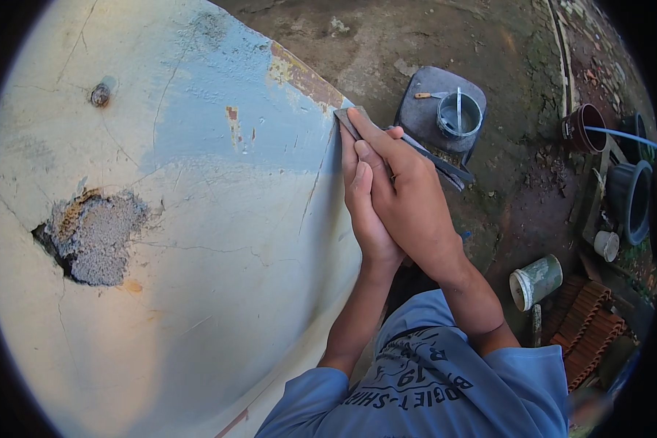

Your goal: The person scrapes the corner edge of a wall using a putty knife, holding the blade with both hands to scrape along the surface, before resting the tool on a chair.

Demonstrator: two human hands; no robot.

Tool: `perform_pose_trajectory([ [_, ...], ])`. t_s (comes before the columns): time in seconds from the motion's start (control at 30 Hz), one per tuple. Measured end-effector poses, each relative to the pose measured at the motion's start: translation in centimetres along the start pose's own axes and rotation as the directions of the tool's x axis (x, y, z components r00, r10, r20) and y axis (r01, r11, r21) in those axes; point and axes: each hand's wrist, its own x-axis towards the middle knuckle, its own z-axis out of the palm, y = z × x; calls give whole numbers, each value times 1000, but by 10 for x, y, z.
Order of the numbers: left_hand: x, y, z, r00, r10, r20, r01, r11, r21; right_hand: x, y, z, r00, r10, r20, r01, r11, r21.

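Note:
Both hands are together at the edge of a cracked wall [255, 219], beside its pale blue painted patch [226, 95]. My right hand [416, 186] lies over my left hand [369, 197], its index finger stretched forward. Under the fingertips a flat grey piece, probably folded sandpaper [351, 124], is pressed against the wall's corner. The fingers of my left hand are close together, partly covered by the right. Brown and yellowish worn paint [306, 77] runs along the edge just beyond the fingertips.
Right of the hands, a dark stool [425, 84] bears a grey tub [460, 131] and a wooden-handled scraper [425, 95]. Farther right are a brown bucket [573, 128], a basin [639, 204], a tipped bucket [540, 281] and roof tiles [580, 321]. A rough hole [106, 237] breaks the wall.

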Motion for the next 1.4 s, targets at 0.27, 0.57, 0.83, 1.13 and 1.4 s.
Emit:
perform_pose_trajectory([
  [0.27,1,0,1,1000,-15,-13,15,1000,-5,9,-5,-4,1000,10,-13,-10,1000,21],
  [0.57,-22,14,-8,988,-98,-121,122,970,210,0,0,-9,994,47,99,-36,994,-107],
  [0.83,-73,135,26,823,480,305,-391,89,916,1,3,-13,996,29,88,-14,986,-168],
  [1.13,-91,214,26,283,602,747,-594,-502,629,-3,-1,-16,998,-23,66,31,991,-129],
  [1.4,-86,220,27,320,741,591,-574,-344,743,-17,32,-21,977,-63,203,83,993,-88],
])
